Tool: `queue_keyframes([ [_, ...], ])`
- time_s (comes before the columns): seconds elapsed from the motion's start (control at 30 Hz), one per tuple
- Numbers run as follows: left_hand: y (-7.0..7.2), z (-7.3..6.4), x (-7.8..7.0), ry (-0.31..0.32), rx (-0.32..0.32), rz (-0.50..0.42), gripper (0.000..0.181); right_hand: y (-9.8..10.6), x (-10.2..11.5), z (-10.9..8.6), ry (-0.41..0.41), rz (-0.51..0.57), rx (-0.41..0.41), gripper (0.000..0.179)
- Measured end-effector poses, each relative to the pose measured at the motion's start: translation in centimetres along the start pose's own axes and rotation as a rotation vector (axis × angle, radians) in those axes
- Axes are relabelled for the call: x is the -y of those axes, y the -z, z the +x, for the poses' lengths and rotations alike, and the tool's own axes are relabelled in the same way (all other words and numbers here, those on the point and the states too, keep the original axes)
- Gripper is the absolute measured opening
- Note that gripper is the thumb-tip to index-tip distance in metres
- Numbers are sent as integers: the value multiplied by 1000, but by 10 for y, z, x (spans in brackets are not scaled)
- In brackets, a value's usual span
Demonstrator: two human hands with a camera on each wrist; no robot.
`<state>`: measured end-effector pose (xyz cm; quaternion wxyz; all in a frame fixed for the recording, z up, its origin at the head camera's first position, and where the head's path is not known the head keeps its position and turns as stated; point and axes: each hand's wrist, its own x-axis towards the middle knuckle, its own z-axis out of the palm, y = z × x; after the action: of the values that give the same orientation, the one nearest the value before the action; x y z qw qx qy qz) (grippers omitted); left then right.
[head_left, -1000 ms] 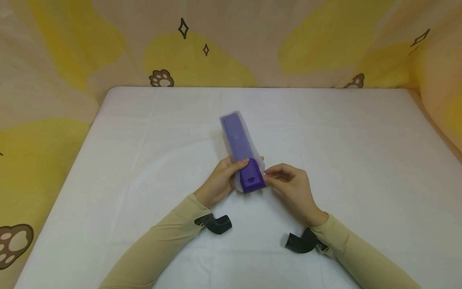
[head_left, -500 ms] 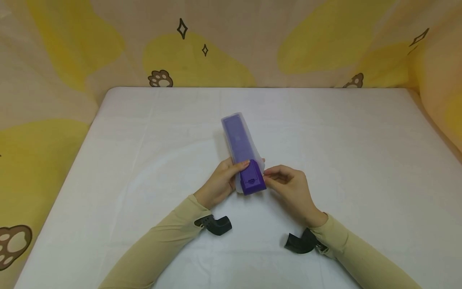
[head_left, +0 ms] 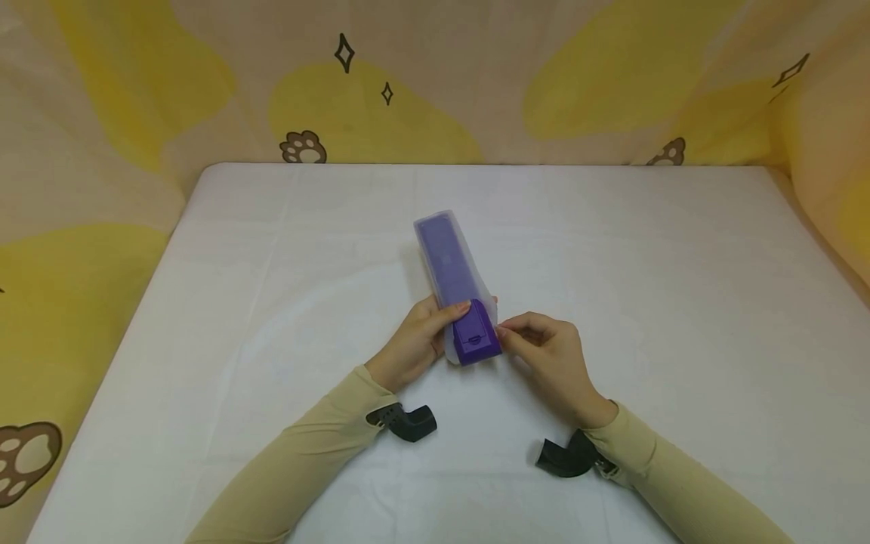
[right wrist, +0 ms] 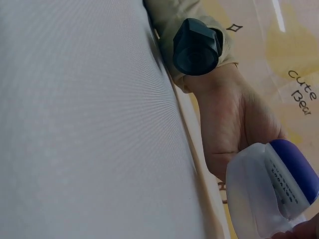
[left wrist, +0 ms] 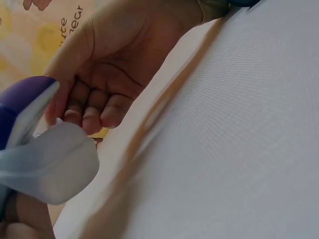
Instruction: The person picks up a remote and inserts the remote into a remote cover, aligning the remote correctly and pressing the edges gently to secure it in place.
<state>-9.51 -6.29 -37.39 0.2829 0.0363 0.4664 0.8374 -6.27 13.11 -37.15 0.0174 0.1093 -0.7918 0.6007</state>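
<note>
A long translucent plastic case (head_left: 448, 257) with a purple inside lies at a slant in front of me, held over the white table. At its near end is a darker purple block (head_left: 474, 338) with a small panel; printed text shows on its pale side in the right wrist view. My left hand (head_left: 411, 340) grips the case, thumb on top beside the block and fingers underneath. The thumb and forefinger of my right hand (head_left: 550, 355) pinch the case's right edge beside the block. In the left wrist view the right hand's other fingers curl loosely; the exact pinched part is mostly hidden.
A white cloth-covered table (head_left: 306, 249) spreads around both hands. Patterned yellow and beige fabric (head_left: 435, 83) hangs behind it and at the sides. A dark wrist camera (head_left: 411, 424) sits on the left wrist and another camera (head_left: 567, 457) on the right.
Little differs. The right fingertips have come in slightly closer against the edge of the case, and the case has shifted a tiny amount. The left hand keeps its grip.
</note>
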Motion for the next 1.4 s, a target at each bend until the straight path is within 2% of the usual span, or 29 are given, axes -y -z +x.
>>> queue_keyframes([
  [0.4, 2, 1, -1, -20, -44, 39, 43, 0, 1, 0, 24, -16, -14, 4],
  [0.53, 4, 2, -2, -40, -74, -9, 42, 0, 0, 1, 13, 5, 5, 5],
  [0.73, 6, 3, -4, -72, -103, -140, 42, 0, -2, 2, -93, 73, 85, 14],
  [0.87, 7, 3, -4, -83, -103, -155, 42, 1, -1, 2, -119, 100, 135, 16],
  [1.1, 7, 3, -3, -75, -81, -122, 42, 0, 0, 1, -82, 102, 157, 17],
  [1.27, 7, 3, -2, -64, -53, -57, 44, -1, -2, 1, -4, 53, 151, 14],
  [1.4, 7, 2, -2, -53, -57, -39, 44, 0, -4, 0, 42, 8, 139, 11],
])
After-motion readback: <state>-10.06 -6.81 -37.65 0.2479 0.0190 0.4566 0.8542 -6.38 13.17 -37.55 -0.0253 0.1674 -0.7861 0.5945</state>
